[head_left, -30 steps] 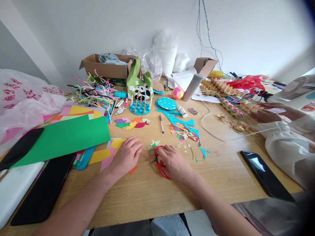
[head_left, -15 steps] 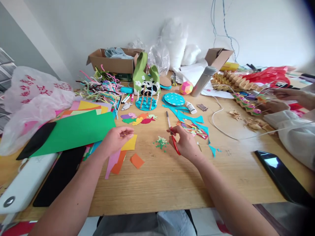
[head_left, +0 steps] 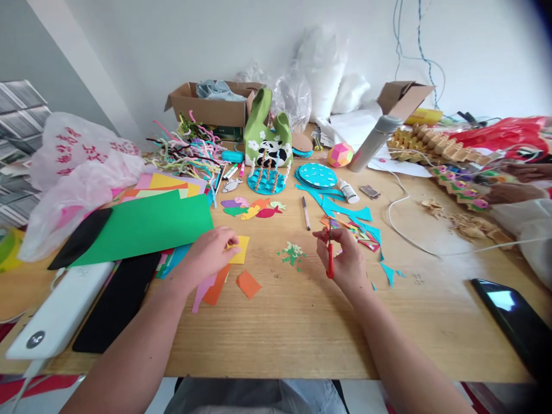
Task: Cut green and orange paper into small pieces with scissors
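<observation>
Red scissors [head_left: 330, 260] shifted right of green scraps [head_left: 292, 253]

The right hand [head_left: 345, 259] grasps them over the bench [head_left: 267, 345]. The left hand [head_left: 212, 250] curls at the yellow paper [head_left: 242, 250]; its grip cannot be told. An orange piece [head_left: 249, 284] lies nearer the front edge.

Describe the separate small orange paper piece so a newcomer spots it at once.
On the wooden table, find the big green sheet, then the left hand at its right end. Just below that hand's fingers, toward the near edge, lies the small four-sided orange piece. It sits alone on bare wood; the longer orange strip lies against a pink strip.
</observation>
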A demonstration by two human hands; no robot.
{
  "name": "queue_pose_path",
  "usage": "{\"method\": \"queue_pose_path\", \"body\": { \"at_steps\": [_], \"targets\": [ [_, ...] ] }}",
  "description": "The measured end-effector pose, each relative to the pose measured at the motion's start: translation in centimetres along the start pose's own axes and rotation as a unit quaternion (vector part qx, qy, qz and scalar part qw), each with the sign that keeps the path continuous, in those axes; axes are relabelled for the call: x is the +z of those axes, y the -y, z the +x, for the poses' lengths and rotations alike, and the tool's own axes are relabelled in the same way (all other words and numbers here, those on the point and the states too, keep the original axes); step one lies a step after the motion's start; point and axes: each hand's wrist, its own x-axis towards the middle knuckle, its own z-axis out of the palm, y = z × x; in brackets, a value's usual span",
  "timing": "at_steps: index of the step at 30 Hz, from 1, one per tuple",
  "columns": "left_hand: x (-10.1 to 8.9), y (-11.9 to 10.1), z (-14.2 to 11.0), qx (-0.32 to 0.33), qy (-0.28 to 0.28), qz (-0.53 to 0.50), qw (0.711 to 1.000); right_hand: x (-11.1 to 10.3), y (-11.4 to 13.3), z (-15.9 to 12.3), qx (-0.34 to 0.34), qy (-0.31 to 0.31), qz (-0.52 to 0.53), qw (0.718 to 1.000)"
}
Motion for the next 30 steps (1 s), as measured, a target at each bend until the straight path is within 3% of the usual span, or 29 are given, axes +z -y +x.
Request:
{"method": "queue_pose_path", "body": {
  "at_steps": [2,4,9,15,17,21,25,30],
  "targets": [
    [-0.7,1.0,0.4,-0.05,-0.07,-0.009,0.996,0.0,-0.2,0.0,-0.002,0.006,-0.012,1.0],
    [-1.2,1.8,0.6,-0.092,-0.1,-0.019,0.991,-0.1,-0.4,0.1,-0.024,0.017,-0.032,0.999],
    [-2.1,1.6,0.3,-0.085,-0.045,-0.02,0.995,-0.8,-0.9,0.6,-0.104,0.097,-0.097,0.985],
    [-3.1,0.1,-2.9,-0.046,-0.036,0.066,0.996,-2.9,-0.7,-1.3,-0.15,0.253,-0.233,0.927],
    [-2.5,-0.2,-4.4,-0.027,-0.033,0.085,0.995,-3.7,-0.9,-2.9,-0.155,0.286,-0.247,0.913],
    [0.0,-0.8,-6.1,0.01,-0.037,0.117,0.992,-4.9,-1.7,-5.4,-0.143,0.294,-0.266,0.907],
    [1.7,-1.2,-5.5,0.032,-0.035,0.197,0.979,-5.5,-1.7,-6.3,-0.118,0.313,-0.271,0.903],
    [2.3,-0.7,-4.5,0.034,-0.024,0.247,0.968,-5.6,-1.5,-6.5,-0.092,0.332,-0.284,0.895]
  ]
}}
